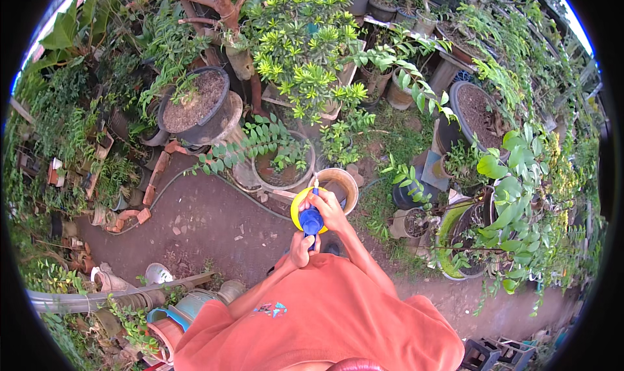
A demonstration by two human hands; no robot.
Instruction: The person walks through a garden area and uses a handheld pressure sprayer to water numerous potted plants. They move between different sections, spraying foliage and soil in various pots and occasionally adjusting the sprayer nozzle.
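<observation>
In front of my chest, both hands hold a yellow pump sprayer (295, 210) with a blue top and blue handle. My left hand (300, 250) grips the blue part nearest my shirt. The fingers of my right hand (327, 210) close around the blue neck by the pale nozzle (316, 182), which points away from me. Just beyond the nozzle a faint mist seems to hang. A round tan tub (352, 184) lies past my right hand, and a larger round pot (257, 172) with a leafy branch over it sits ahead to the left.
A hose (168, 185) curves over the dirt path (209, 224) beside loose bricks (144, 216). A black pot of soil (226, 85) stands on a pedestal ahead left. To the right are a green-rimmed planter (441, 239) and another soil pot (456, 102). Leafy branches reach in from several sides.
</observation>
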